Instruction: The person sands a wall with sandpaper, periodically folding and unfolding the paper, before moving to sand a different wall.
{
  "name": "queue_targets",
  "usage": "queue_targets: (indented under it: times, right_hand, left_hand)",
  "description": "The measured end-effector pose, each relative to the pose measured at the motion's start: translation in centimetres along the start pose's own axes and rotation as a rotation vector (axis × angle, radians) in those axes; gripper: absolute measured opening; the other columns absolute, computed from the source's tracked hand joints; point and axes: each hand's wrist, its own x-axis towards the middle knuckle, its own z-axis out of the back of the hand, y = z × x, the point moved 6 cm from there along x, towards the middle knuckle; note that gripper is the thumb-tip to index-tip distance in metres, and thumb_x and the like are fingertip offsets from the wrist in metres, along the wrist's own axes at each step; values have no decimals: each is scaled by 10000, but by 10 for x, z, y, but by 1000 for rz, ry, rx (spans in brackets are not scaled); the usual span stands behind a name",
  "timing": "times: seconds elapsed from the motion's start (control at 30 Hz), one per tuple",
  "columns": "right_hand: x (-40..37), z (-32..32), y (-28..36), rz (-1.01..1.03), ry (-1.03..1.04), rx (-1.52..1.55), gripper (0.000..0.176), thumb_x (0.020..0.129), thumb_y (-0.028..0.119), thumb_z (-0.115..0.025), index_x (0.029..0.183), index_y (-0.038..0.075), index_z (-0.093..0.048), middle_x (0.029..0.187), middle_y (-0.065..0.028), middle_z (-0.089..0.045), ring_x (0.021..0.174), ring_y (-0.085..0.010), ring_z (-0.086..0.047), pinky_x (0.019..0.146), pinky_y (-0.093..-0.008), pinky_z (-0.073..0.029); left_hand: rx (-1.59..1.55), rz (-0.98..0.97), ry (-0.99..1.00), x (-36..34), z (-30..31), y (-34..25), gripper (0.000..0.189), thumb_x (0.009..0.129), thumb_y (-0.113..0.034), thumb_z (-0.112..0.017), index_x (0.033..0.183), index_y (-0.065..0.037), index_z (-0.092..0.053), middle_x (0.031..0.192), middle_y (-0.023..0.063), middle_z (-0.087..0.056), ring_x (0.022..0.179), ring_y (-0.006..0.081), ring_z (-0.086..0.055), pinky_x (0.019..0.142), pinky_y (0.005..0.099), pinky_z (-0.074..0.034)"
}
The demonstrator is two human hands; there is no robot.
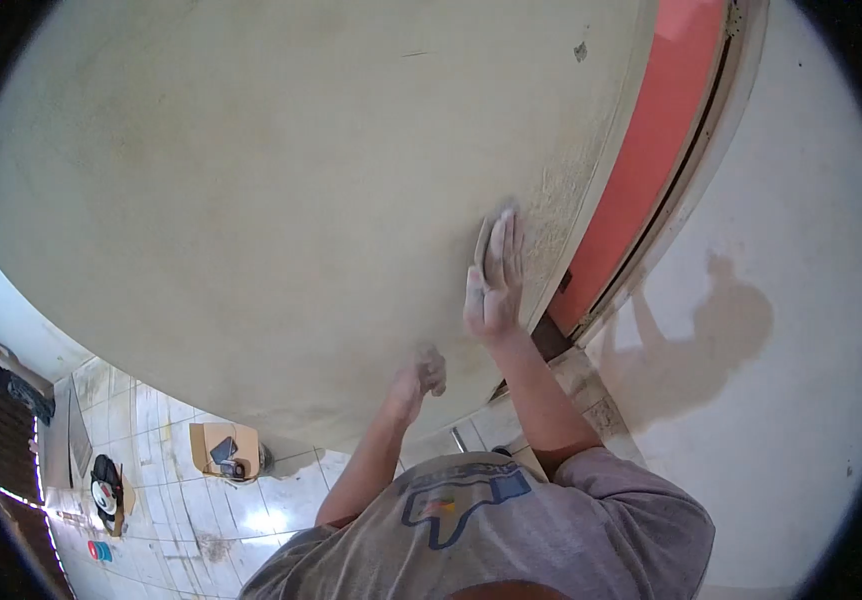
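Note:
My right hand [496, 275], coated in pale dust, presses flat against a beige wall [281, 200] near its right edge. Under the fingers lies a thin grey piece of sandpaper [482, 243], its edge showing along the left side of the hand. Rough, scraped plaster [559, 195] begins just right of the fingertips. Lower and to the left, my left hand [426, 372] is curled into a loose fist close to the wall, with nothing showing in it.
Right of the wall runs a door opening with a red-pink surface [641, 160], then a white wall [781, 400] bearing a shadow. On the tiled floor stand a cardboard box [213, 438] with dark items inside and a black bag [105, 475].

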Motion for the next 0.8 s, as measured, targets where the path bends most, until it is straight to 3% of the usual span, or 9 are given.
queue_targets:
  times: [0.07,0.17,0.23,0.3,0.4,0.5,0.6,0.73,0.8]
  right_hand:
    - [-16,-16,-5,41,53,-7,574,987,96,-384,1520,-91,-283,1590,-294,-259,1492,-472,-204,1215,-560,-166]
    - [-23,-18,-14,70,90,-11,569,1000,115,-377,1519,-95,-279,1591,-300,-248,1491,-477,-203,1211,-566,-169]
    - [9,-8,-25,51,68,-33,567,1010,137,-381,1521,-88,-283,1592,-297,-247,1493,-472,-202,1211,-566,-170]
    - [44,14,-19,42,-19,2,519,1001,133,-422,1475,-73,-380,1558,-279,-328,1456,-492,-269,1194,-574,-227]
    - [45,19,-19,17,-31,56,499,992,136,-444,1453,-57,-438,1542,-263,-372,1442,-495,-301,1189,-578,-251]
    - [12,0,-26,-13,10,90,499,1003,135,-426,1460,-65,-426,1568,-249,-337,1463,-478,-273,1197,-579,-223]
    - [-42,-19,-28,70,89,2,491,999,117,-439,1452,-71,-431,1572,-248,-331,1465,-468,-276,1198,-582,-230]
    - [-32,-22,-39,116,151,-55,477,975,80,-472,1425,-75,-459,1556,-256,-351,1462,-465,-285,1197,-580,-253]
    - [-2,-12,-43,71,82,-11,482,978,85,-460,1436,-65,-458,1559,-253,-352,1465,-469,-276,1198,-578,-243]
  left_hand:
    - [42,36,168,3,-4,-1,248,878,-292,-493,736,-161,-337,647,-28,-287,585,138,-307,523,311,-279]
    - [-39,83,308,3,-10,-4,172,814,-211,-526,732,-186,-377,641,-38,-331,554,112,-331,504,291,-272]
    - [-57,66,334,8,-12,-8,176,780,-187,-527,720,-197,-361,633,-51,-308,547,104,-299,499,285,-248]
    - [-28,27,312,10,-18,-11,198,743,-158,-535,706,-200,-345,616,-59,-283,531,102,-256,488,286,-220]
    - [-49,45,332,14,-25,-8,193,747,-160,-539,723,-190,-350,633,-55,-290,548,108,-266,507,290,-237]
    - [-132,-25,70,14,-27,-1,189,782,-195,-545,748,-179,-360,654,-48,-307,571,115,-288,535,300,-264]
    - [-156,-31,-1,16,-23,12,261,871,-310,-566,767,-171,-372,638,-46,-276,576,118,-292,571,289,-285]
    - [-95,-76,22,10,-24,7,214,902,-329,-532,833,-139,-462,692,-9,-417,593,134,-383,575,307,-333]
    - [-19,-98,77,5,-29,1,237,926,-346,-514,854,-122,-485,700,7,-458,595,141,-418,582,304,-353]
